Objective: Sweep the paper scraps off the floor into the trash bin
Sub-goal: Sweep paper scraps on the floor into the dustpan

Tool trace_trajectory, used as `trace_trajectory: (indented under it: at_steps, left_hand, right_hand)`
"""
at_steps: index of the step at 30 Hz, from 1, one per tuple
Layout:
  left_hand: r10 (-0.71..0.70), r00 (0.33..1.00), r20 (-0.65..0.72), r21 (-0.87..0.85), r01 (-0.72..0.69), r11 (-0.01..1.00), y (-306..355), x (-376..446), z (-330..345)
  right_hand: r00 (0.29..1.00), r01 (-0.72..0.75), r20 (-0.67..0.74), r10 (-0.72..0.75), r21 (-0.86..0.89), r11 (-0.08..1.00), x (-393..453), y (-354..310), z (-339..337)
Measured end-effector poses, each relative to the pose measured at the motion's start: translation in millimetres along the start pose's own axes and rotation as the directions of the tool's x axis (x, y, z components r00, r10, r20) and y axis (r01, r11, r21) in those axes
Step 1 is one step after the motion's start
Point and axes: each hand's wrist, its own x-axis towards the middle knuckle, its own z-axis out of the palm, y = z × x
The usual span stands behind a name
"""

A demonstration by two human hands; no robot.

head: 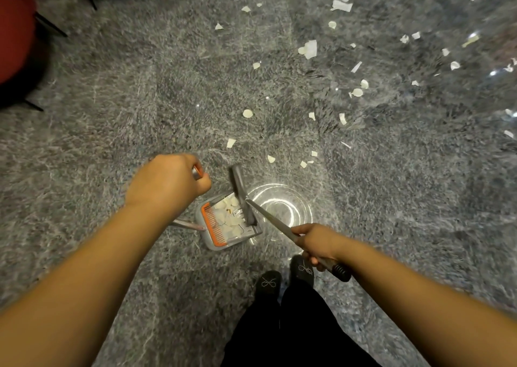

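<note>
- left hand (167, 182) clenched round dustpan handle (196, 172)
- right hand (316, 242) grips broom (268, 218) shaft
- dustpan (223, 222) holds paper scraps (309, 49); more scattered on floor (112, 101)

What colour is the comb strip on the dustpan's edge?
Orange, on the grey dustpan; its comb strip shows in the head view.

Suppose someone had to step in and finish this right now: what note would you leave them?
Left hand grips the dustpan handle.
Right hand grips the broom handle, with the broom head at the dustpan's mouth.
Dustpan stands on the floor by the feet and already holds several paper scraps.
Left to do: many loose scraps lie scattered ahead and to the right. Sweep those in, then empty the pan. No trash bin is in view.
</note>
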Motion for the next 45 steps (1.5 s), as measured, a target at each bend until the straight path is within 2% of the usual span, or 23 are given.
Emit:
trace_trajectory:
  at_steps: [6, 11, 15, 23, 30, 35, 40, 45]
  left_hand:
    - [-0.061, 0.998, -0.030, -0.058, 0.060, 0.997, -14, 0, -5]
    - [-0.103, 0.992, -0.068, -0.147, 0.092, 0.985, -22, 10, -12]
    - [-0.121, 0.988, -0.091, -0.150, 0.106, 0.983, -11, 36, -20]
    - [0.010, 0.995, -0.098, -0.040, -0.014, 0.999, 37, 128, -33]
    - [0.068, 0.997, -0.036, 0.017, -0.068, 0.998, 68, 206, -51]
    - [0.079, 0.997, -0.005, 0.026, -0.079, 0.997, 78, 239, -52]
    - [0.092, 0.996, -0.016, 0.059, -0.091, 0.994, 79, 262, -57]
    - [0.119, 0.992, -0.027, 0.076, -0.117, 0.990, 79, 281, -59]
  right_hand:
    - [1.000, 0.002, -0.004, -0.002, 0.074, 0.997, -20, -6, -6]
    - [0.995, 0.012, -0.095, 0.001, 0.143, 0.990, -26, -15, -25]
    - [0.987, 0.010, -0.162, 0.022, 0.194, 0.981, -20, -21, -49]
    - [0.964, 0.012, -0.259, 0.068, 0.295, 0.955, 6, -38, -135]
    - [0.941, -0.043, -0.309, 0.141, 0.303, 0.952, 36, -55, -199]
    - [0.937, -0.081, -0.310, 0.163, 0.261, 0.962, 57, -69, -219]
    - [0.948, -0.087, -0.279, 0.155, 0.241, 0.967, 76, -93, -214]
    - [0.966, -0.107, -0.218, 0.141, 0.158, 0.982, 84, -117, -178]
